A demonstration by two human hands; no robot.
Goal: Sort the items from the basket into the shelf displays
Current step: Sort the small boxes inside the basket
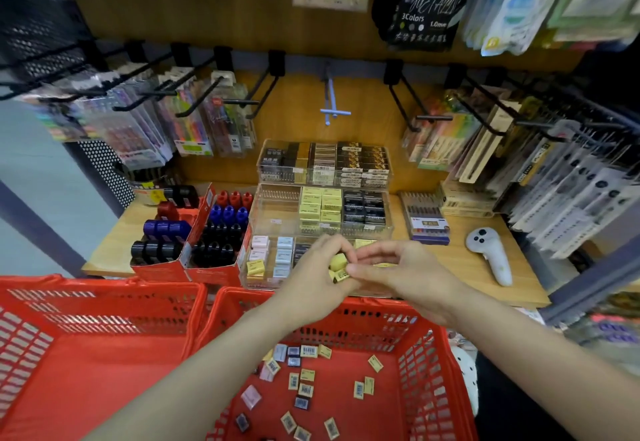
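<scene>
Both hands meet over the front clear tray [258, 276] on the shelf. Left hand [320, 276] grip is curled round small yellow erasers [336, 262]; right hand [398, 267] pinches one, I reckon to feed them in singly. They're pale yellow, barcode-labelled. More lie loose in the red basket [446, 364].

A black hanging pen pack [420, 7] reads "METALLIC", "3Colors" and "1.0mm"; print on the other packs is too small to read.
</scene>
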